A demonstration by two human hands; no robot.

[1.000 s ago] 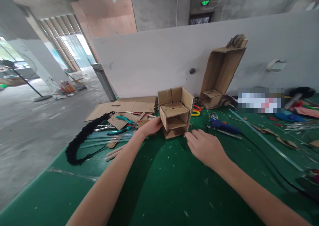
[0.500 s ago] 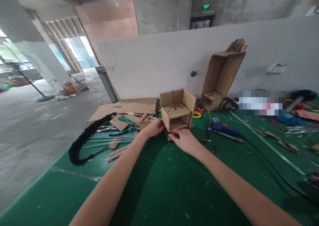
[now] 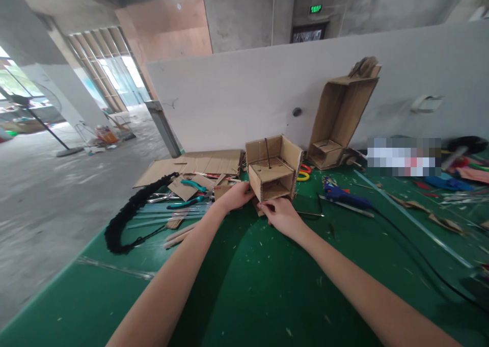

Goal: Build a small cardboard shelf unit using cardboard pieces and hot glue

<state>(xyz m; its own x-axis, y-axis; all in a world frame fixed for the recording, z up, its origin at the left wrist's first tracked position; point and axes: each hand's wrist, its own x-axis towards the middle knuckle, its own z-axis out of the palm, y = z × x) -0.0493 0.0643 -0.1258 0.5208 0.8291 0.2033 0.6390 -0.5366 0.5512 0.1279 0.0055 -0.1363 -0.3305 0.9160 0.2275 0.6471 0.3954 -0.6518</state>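
Observation:
A small brown cardboard box model (image 3: 272,172) sits in front of me, with raised back and side walls and an open compartment at the front. A thin dark stick stands up from its inner shelf. At the lower left of the model, my left hand (image 3: 236,196) is closed on its edge, the fingertips partly hidden behind the cardboard. My right hand (image 3: 281,215) pinches the bottom front edge with thumb and fingers. Below the model, between the hands, a bit of cardboard shows; how it is joined is hidden.
Teal-handled pliers (image 3: 193,185), cardboard scraps and a fuzzy black strip (image 3: 121,219) lie left on the green table (image 3: 244,296). To the right are a blue glue gun (image 3: 349,196) with its cord, and yellow-red scissor handles (image 3: 303,175). A taller cardboard piece (image 3: 333,115) leans behind.
The cardboard model and both hands stay almost in place. My right fingers have shifted very slightly at the bottom edge.

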